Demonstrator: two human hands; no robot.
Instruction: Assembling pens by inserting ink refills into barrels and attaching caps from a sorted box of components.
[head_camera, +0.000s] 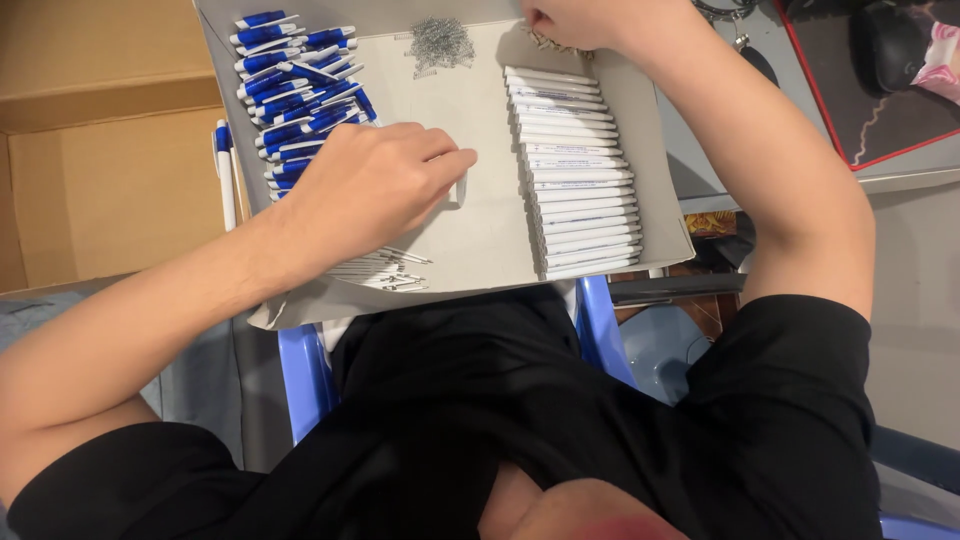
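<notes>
Here, at frame centre, the left hand (375, 180) is pinching a white pen barrel (461, 188) upright on a grey cardboard tray (480, 250), beside the row of white barrels (578, 170). At top, the right hand (575, 22) is closing, apparently, on small springs (548, 42); blue-and-white pens (295, 95) are lying upper left.

Pen pile (295, 95) at tray (480, 250) left, barrel row (578, 172) right, springs (440, 44) behind, between them.
</notes>
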